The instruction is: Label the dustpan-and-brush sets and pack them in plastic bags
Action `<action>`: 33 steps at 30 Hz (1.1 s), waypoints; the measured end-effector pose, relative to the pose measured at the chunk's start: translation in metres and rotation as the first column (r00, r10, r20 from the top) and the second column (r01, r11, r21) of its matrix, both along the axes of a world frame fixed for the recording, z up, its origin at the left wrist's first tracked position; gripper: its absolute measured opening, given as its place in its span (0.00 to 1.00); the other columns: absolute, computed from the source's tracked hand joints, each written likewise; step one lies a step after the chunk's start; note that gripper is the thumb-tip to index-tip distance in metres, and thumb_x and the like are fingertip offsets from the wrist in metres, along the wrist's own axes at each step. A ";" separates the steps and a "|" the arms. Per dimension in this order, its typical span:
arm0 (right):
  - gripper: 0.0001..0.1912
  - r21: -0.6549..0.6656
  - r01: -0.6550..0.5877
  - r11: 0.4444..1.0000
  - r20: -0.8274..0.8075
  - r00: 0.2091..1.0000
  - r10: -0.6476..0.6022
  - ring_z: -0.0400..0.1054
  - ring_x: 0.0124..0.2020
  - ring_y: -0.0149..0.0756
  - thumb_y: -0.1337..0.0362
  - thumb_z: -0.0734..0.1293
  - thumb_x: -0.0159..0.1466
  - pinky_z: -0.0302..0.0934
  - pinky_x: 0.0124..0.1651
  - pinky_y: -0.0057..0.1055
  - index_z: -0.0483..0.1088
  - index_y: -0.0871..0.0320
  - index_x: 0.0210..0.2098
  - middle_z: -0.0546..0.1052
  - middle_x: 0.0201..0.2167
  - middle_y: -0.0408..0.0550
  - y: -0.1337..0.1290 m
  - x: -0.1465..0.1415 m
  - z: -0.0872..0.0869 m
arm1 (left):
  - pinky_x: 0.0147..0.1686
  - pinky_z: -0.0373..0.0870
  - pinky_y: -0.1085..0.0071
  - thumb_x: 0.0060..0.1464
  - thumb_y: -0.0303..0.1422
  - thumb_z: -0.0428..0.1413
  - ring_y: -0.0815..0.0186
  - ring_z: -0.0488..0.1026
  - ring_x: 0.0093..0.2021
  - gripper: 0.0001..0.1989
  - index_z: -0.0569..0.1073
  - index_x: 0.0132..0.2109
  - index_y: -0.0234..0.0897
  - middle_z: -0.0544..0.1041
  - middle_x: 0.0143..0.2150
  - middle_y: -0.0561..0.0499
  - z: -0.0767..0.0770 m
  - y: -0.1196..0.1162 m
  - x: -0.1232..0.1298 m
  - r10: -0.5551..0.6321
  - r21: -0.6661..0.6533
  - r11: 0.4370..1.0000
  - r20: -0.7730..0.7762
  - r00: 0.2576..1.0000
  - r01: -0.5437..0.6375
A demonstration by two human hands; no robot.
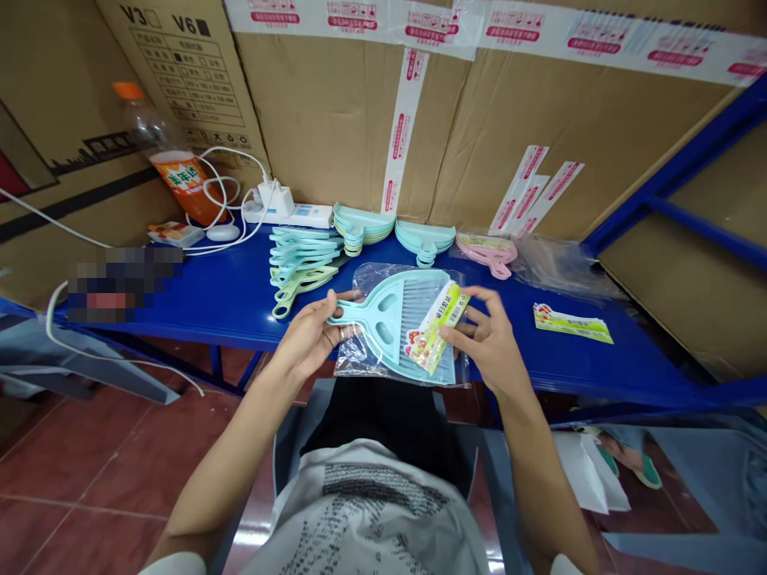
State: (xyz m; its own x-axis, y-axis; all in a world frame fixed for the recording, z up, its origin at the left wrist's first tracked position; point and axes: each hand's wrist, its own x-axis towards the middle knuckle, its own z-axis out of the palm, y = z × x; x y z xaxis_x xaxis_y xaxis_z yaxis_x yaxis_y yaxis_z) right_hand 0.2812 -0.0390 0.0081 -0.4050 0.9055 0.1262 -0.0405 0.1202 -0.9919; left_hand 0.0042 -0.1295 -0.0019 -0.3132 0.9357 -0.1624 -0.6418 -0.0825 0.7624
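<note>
Shirt [375,515], apparently lettered, Chinese-printed card [434,330], dustpan [372,313]

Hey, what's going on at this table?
A person's left hand holds a pale blue dustpan by its handle, with a brush on it. The right hand holds a printed card over the bristles. A clear bag shows behind. Stacked dustpans stand farther back on the blue table.

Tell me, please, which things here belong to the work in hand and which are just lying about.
Apparently in the work: dustpan, brush, printed card, clear bag, stacked dustpans, handled pieces, pink dustpan, loose card, spare bags.

Apparently just lying about: drink bottle, power strip, small box.
</note>
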 end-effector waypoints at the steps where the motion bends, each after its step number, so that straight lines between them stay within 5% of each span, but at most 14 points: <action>1: 0.36 0.025 -0.025 0.999 0.042 0.999 0.024 0.74 0.31 0.33 0.52 0.86 0.54 0.70 0.28 0.28 0.77 0.50 0.58 0.82 0.46 0.48 -0.001 0.002 0.000 | 0.32 0.82 0.74 0.63 0.34 0.70 0.70 0.75 0.25 0.14 0.80 0.32 0.29 0.73 0.25 0.53 0.000 0.000 0.000 -0.001 -0.001 1.000 -0.001 1.000 0.001; 4: 0.21 0.089 -0.132 0.987 0.171 0.978 0.115 0.69 0.28 0.29 0.48 0.80 0.63 0.69 0.26 0.29 0.86 0.55 0.49 0.78 0.44 0.50 -0.003 0.008 0.004 | 0.32 0.82 0.72 0.64 0.34 0.69 0.68 0.76 0.25 0.13 0.82 0.35 0.28 0.72 0.24 0.53 0.002 0.000 0.000 -0.006 -0.013 1.000 -0.017 1.000 0.006; 10: 0.22 0.188 -0.138 0.972 0.253 0.963 0.088 0.66 0.30 0.32 0.48 0.75 0.69 0.67 0.25 0.29 0.84 0.47 0.59 0.76 0.49 0.52 -0.005 0.007 0.012 | 0.32 0.81 0.71 0.64 0.37 0.70 0.68 0.77 0.28 0.15 0.82 0.34 0.29 0.81 0.32 0.47 0.000 -0.001 0.003 -0.016 0.003 1.000 -0.033 0.999 0.017; 13: 0.27 0.223 -0.121 0.967 0.274 0.960 0.057 0.69 0.37 0.36 0.50 0.74 0.70 0.69 0.31 0.30 0.78 0.44 0.67 0.76 0.55 0.52 -0.003 0.007 0.012 | 0.32 0.80 0.71 0.63 0.37 0.71 0.67 0.77 0.28 0.13 0.84 0.38 0.29 0.80 0.31 0.48 -0.001 -0.001 0.004 -0.021 -0.002 1.000 -0.035 0.999 0.021; 20: 0.24 0.331 -0.246 0.911 0.497 0.866 0.053 0.71 0.45 0.43 0.49 0.66 0.75 0.73 0.53 0.42 0.78 0.43 0.67 0.72 0.48 0.51 0.004 0.011 0.014 | 0.32 0.81 0.73 0.63 0.37 0.71 0.67 0.78 0.28 0.14 0.82 0.35 0.29 0.78 0.28 0.49 0.002 -0.002 0.007 -0.016 -0.011 1.000 -0.038 0.999 0.015; 24: 0.25 0.333 -0.173 0.927 0.424 0.905 0.017 0.73 0.56 0.51 0.49 0.67 0.75 0.68 0.66 0.51 0.76 0.43 0.69 0.78 0.56 0.52 0.003 0.002 0.005 | 0.31 0.81 0.74 0.63 0.36 0.71 0.71 0.75 0.25 0.13 0.84 0.40 0.27 0.75 0.26 0.53 0.004 -0.003 0.008 -0.008 -0.023 1.000 -0.014 1.000 0.007; 28: 0.29 0.222 -0.117 0.968 0.220 0.973 0.067 0.69 0.70 0.51 0.48 0.72 0.73 0.65 0.71 0.47 0.74 0.44 0.71 0.74 0.71 0.46 -0.001 -0.008 -0.004 | 0.29 0.80 0.74 0.62 0.36 0.72 0.71 0.74 0.24 0.14 0.85 0.44 0.25 0.73 0.25 0.54 0.006 -0.005 0.004 0.002 -0.015 1.000 -0.011 1.000 -0.003; 33: 0.29 0.113 -0.006 0.994 0.052 0.999 0.000 0.72 0.69 0.52 0.44 0.74 0.71 0.71 0.67 0.46 0.77 0.44 0.68 0.77 0.69 0.45 -0.008 -0.014 -0.013 | 0.33 0.82 0.73 0.63 0.35 0.70 0.70 0.76 0.25 0.13 0.85 0.43 0.26 0.75 0.26 0.52 0.005 -0.006 -0.002 0.016 0.011 1.000 -0.013 1.000 -0.016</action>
